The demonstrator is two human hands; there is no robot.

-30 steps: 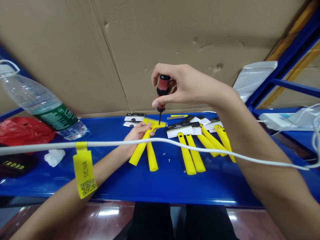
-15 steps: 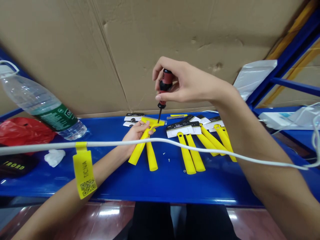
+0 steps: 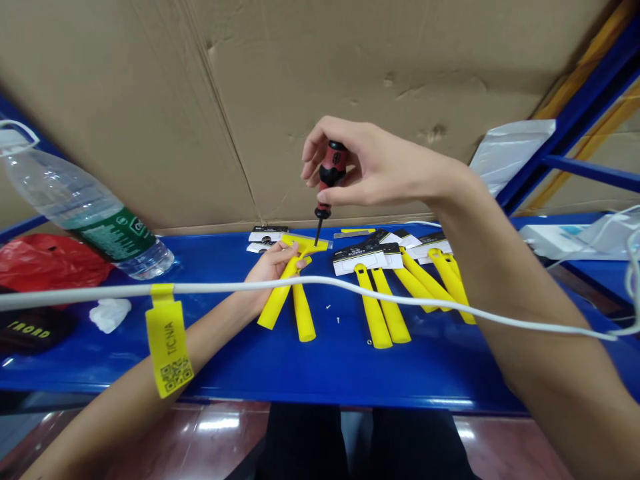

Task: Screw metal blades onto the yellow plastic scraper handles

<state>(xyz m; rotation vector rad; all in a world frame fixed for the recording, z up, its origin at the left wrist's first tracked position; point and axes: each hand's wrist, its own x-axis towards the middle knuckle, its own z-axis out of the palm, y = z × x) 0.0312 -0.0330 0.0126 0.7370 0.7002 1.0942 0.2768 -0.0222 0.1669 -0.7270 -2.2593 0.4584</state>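
My left hand (image 3: 267,268) is closed around the head end of a yellow scraper (image 3: 277,301), whose handle slants down toward me. A second yellow handle (image 3: 303,315) lies just under it. In my right hand (image 3: 370,163) a red and black screwdriver (image 3: 331,170) is held nearly upright. Its thin shaft points down and the tip meets the scraper's head; whether a screw sits under the tip is too small to tell. Two tiny screws (image 3: 338,320) lie on the blue table (image 3: 320,373) in front, with a small nut (image 3: 369,342) further right.
Several yellow scrapers (image 3: 373,307) with black and white cards (image 3: 367,258) lie to the right. A white cable (image 3: 240,287) crosses the view. At left are a water bottle (image 3: 105,220), a red bag (image 3: 50,263) and crumpled tissue (image 3: 110,313). Cardboard (image 3: 250,100) stands behind.
The fingers of my right hand have shifted slightly around the screwdriver, and its handle has turned so that a mark faces me. My left hand and the scraper stay almost still.
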